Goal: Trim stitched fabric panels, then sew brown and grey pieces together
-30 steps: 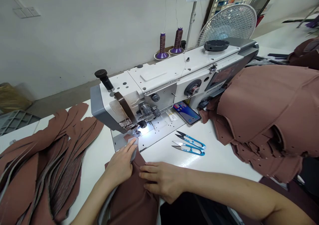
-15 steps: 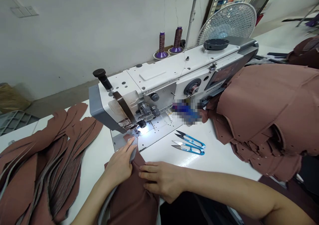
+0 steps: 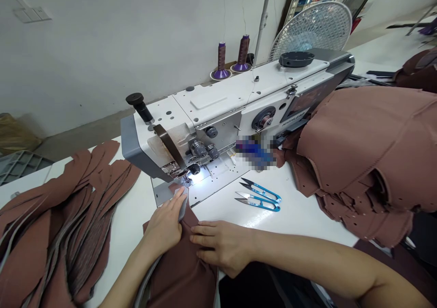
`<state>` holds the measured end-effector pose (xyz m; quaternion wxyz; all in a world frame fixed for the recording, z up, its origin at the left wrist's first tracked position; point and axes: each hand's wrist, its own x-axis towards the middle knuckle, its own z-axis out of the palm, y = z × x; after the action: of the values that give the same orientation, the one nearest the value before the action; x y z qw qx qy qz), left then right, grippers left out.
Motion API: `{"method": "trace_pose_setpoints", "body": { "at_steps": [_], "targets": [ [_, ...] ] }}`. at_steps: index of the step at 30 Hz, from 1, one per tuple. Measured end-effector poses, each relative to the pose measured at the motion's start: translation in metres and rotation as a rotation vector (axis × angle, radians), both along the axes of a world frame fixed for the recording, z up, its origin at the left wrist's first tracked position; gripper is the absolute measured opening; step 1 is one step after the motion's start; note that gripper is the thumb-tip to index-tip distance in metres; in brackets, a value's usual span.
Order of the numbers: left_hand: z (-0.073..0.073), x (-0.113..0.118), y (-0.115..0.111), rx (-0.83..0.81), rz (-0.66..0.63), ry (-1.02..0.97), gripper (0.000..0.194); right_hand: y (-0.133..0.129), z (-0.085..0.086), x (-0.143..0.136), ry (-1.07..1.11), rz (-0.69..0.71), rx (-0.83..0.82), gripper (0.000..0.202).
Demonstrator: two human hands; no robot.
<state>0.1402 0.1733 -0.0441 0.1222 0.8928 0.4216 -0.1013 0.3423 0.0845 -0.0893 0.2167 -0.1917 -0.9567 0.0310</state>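
A brown leather-like piece (image 3: 182, 258) with a grey backing runs from my lap side up to the lit needle area (image 3: 187, 179) of a sewing machine (image 3: 205, 108). My left hand (image 3: 165, 221) lies along its left side, fingers stretched forward and close together. Its fingertips press on a turned-up grey flap (image 3: 183, 205) just in front of the presser foot. Flat on the piece, lower and to the right, rests my right hand (image 3: 221, 246), fingers extended and slightly apart. Both thumbs are mostly hidden.
Two blue-handled thread snips (image 3: 261, 196) lie right of the needle. Stacked brown pieces (image 3: 362, 148) fill the right side; more cut pieces (image 3: 68, 217) lie at left. Two thread cones (image 3: 221, 62) and a fan (image 3: 314, 30) stand behind the machine. A blurred patch (image 3: 257, 153) hides something.
My left hand's fingers have drawn closer together on the flap. My right hand and the leather piece look almost unmoved.
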Motion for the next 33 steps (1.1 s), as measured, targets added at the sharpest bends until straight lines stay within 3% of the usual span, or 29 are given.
{"method": "trace_pose_setpoints", "body": {
  "at_steps": [3,10,16,21,33],
  "targets": [
    [0.000,0.001,-0.001,0.004,0.010,0.010,0.078,-0.001,-0.001,-0.002,-0.008,-0.023,0.014,0.036],
    [0.001,0.007,0.000,0.006,0.023,-0.002,0.076,0.021,0.012,-0.009,-0.029,-0.292,0.154,0.028],
    [0.007,0.017,0.000,-0.008,0.068,0.028,0.068,0.043,0.007,-0.022,-0.108,-0.310,0.326,0.022],
    [0.008,0.020,0.000,0.004,0.091,0.021,0.067,0.041,-0.001,-0.021,-0.078,-0.335,0.309,0.020],
    [0.005,0.032,0.012,0.030,0.095,0.042,0.070,0.053,0.006,-0.007,-0.046,-0.315,0.291,0.023]
  ]
}}
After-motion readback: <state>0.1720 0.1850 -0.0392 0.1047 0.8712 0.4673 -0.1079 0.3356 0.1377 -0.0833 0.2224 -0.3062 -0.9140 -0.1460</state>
